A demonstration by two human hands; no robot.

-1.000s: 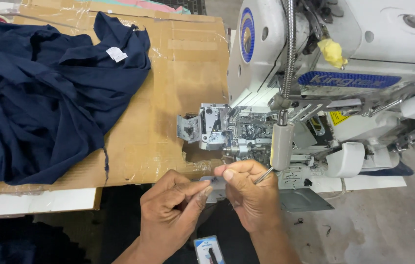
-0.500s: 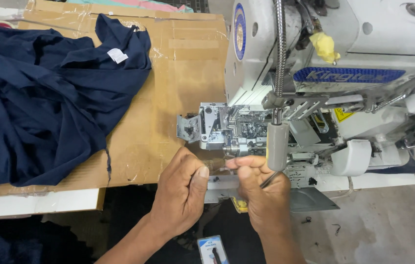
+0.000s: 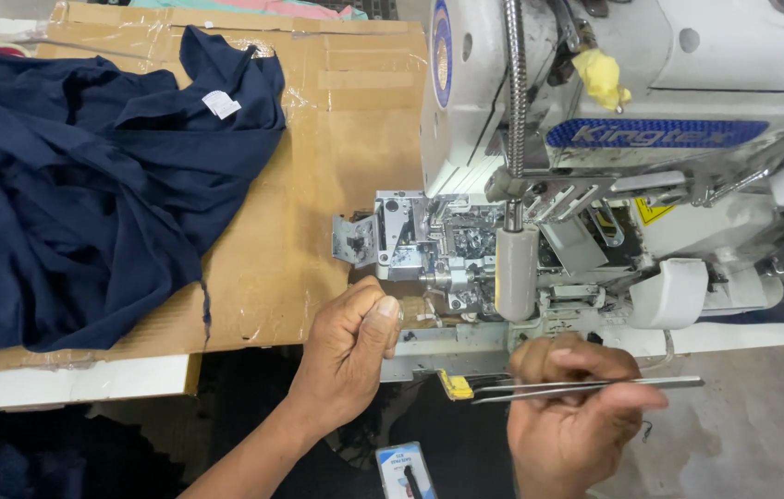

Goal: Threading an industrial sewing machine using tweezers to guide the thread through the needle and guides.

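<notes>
My left hand [image 3: 350, 346] is curled into a loose fist just below the open metal needle area [image 3: 438, 254] of a white industrial sewing machine [image 3: 595, 139]; thumb pressed to forefinger, and whether it pinches a thread I cannot tell. My right hand [image 3: 572, 420] is lower right, holding long metal tweezers [image 3: 577, 386] that lie level, their yellow-tipped end pointing left. A grey cylindrical lamp head [image 3: 514, 274] on a flexible metal neck hangs in front of the mechanism.
A heap of dark navy fabric [image 3: 78, 194] with a white label lies on a taped cardboard sheet [image 3: 336, 166] left of the machine. A small blue-and-white packet [image 3: 408, 471] sits at the bottom edge. Grey floor shows at right.
My right hand has drawn back from the needle area, down and to the right, turning the tweezers level. My left hand stays by the mechanism, now more closed.
</notes>
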